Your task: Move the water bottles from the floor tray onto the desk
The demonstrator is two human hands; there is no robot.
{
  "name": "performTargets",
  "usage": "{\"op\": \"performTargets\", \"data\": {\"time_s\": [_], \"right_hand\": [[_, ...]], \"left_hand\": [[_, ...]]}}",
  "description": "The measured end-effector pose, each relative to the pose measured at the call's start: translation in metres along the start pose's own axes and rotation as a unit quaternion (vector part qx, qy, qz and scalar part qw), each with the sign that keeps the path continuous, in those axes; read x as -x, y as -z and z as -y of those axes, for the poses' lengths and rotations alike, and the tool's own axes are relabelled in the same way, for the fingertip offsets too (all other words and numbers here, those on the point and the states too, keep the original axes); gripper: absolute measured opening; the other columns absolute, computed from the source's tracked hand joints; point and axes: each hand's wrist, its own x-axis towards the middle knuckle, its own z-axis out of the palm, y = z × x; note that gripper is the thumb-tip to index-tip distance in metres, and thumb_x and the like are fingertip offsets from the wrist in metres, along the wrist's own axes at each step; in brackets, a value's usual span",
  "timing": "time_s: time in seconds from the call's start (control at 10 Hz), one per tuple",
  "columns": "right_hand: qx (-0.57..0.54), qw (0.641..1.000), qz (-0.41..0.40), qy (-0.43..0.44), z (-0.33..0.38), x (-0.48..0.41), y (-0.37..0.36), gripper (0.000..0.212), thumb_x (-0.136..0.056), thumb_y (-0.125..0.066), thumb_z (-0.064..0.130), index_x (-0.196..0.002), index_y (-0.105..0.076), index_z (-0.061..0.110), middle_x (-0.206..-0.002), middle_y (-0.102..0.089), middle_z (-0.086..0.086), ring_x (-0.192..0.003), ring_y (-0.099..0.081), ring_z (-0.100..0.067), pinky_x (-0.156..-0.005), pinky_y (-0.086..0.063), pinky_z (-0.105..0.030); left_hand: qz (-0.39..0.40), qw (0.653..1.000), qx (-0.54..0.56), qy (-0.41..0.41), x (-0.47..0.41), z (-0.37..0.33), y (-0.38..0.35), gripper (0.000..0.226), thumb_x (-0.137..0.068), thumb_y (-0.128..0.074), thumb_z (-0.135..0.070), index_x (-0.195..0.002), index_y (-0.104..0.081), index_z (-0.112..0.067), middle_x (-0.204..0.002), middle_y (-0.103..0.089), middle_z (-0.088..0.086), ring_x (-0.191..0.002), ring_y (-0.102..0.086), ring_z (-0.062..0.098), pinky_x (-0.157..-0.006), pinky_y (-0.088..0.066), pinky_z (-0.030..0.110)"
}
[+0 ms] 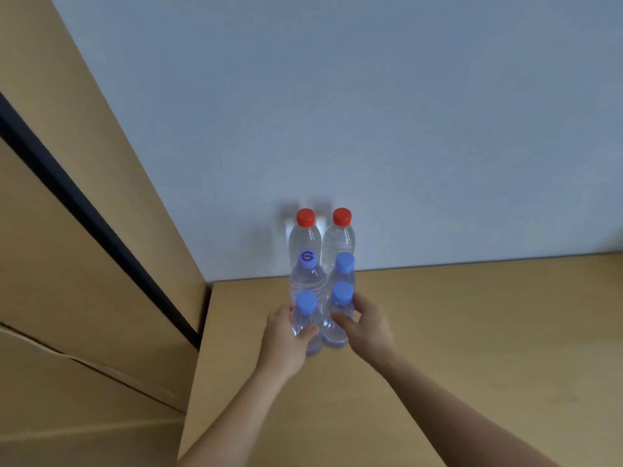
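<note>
Head view: six water bottles stand upright in two tight columns on the bench (472, 332), close to the white wall (371, 112). Left grip (286, 335) is wrapped around the near-left bottle (305, 323), thumb across its front, fingers behind; right grip (365, 323) is clasped on the near-right bottle (338, 318) the same way, both at mid-body below the blue caps. Both bottle bases look down on the bench or nearly so (can't tell if weight is fully set). Just beyond the grips sit two more blue-cap bottles (308, 278), one cap marked with a printed symbol, and beyond those two red-cap bottles (305, 237) against the wall. Floor tray not in view. Handling judgement: the bottles look full, so moderately heavy for their size; thin clear plastic, ribbed, so the walls will dent under a hard squeeze and may be slick. Best hold is around the waist or shoulder ribs, not the cap. Neighbours are touching or just beside each other, so letting go sideways could knock the row; opening the fingers outward, away from the pack, looks safer.
</note>
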Motion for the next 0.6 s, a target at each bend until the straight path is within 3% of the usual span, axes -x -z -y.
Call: {"op": "performTargets", "data": {"time_s": [0.1, 0.2, 0.3, 0.4, 0.5, 0.6], "right_hand": [[0.017, 0.999, -0.032, -0.011, 0.002, 0.004, -0.007, 0.02, -0.08, -0.061, 0.015, -0.1, -0.063, 0.015, -0.099, -0.069, -0.005, -0.09, -0.064, -0.021, -0.076, -0.05, -0.033], [0.03, 0.997, -0.066, -0.019, 0.001, 0.009, -0.015, 0.02, -0.086, -0.056, 0.012, -0.106, -0.059, 0.011, -0.103, -0.064, -0.009, -0.092, -0.06, -0.025, -0.073, -0.044, -0.031], [0.049, 0.994, -0.095, -0.003, 0.0, 0.013, -0.025, 0.025, -0.089, -0.052, 0.011, -0.114, -0.054, 0.01, -0.103, -0.062, -0.008, -0.094, -0.059, -0.026, -0.07, -0.037, -0.027], [0.055, 0.995, -0.074, -0.031, 0.001, 0.011, -0.025, 0.043, -0.089, -0.053, 0.017, -0.132, -0.045, 0.015, -0.115, -0.061, -0.005, -0.102, -0.058, -0.024, -0.074, -0.038, -0.027], [0.044, 0.996, -0.06, -0.054, 0.001, 0.011, -0.016, 0.064, -0.086, -0.058, 0.031, -0.142, -0.029, 0.018, -0.133, -0.055, -0.007, -0.117, -0.055, -0.025, -0.088, -0.045, -0.034], [-0.004, 0.991, -0.12, -0.057, 0.009, 0.025, -0.002, 0.073, -0.089, -0.057, 0.033, -0.148, -0.019, 0.013, -0.149, -0.039, -0.01, -0.135, -0.04, -0.022, -0.102, -0.036, -0.032]], "left_hand": [[0.011, 1.0, 0.004, -0.015, -0.004, -0.002, -0.002, 0.024, -0.08, -0.069, -0.018, -0.083, -0.045, -0.017, -0.096, -0.045, 0.003, -0.069, -0.042, 0.008, -0.057, -0.028, 0.019], [0.027, 0.999, 0.006, -0.019, -0.004, -0.003, -0.002, 0.026, -0.08, -0.069, -0.019, -0.098, -0.052, -0.011, -0.103, -0.049, 0.007, -0.079, -0.044, 0.014, -0.064, -0.031, 0.019], [0.032, 0.999, 0.017, -0.028, -0.003, -0.002, -0.002, 0.029, -0.08, -0.07, -0.02, -0.101, -0.053, -0.01, -0.108, -0.055, 0.012, -0.084, -0.052, 0.02, -0.063, -0.032, 0.019], [0.06, 0.998, 0.015, -0.021, -0.004, -0.001, 0.002, 0.045, -0.079, -0.071, -0.027, -0.114, -0.052, -0.005, -0.118, -0.054, 0.019, -0.102, -0.057, 0.029, -0.062, -0.033, 0.02], [0.07, 0.997, 0.0, -0.035, -0.002, 0.003, 0.014, 0.059, -0.077, -0.071, -0.032, -0.124, -0.046, -0.008, -0.128, -0.05, 0.013, -0.101, -0.055, 0.022, -0.069, -0.036, 0.019], [0.013, 0.999, -0.009, -0.048, 0.012, 0.003, 0.033, 0.06, -0.08, -0.068, -0.031, -0.131, -0.044, -0.011, -0.134, -0.048, 0.007, -0.117, -0.052, 0.021, -0.084, -0.033, 0.021]]}}
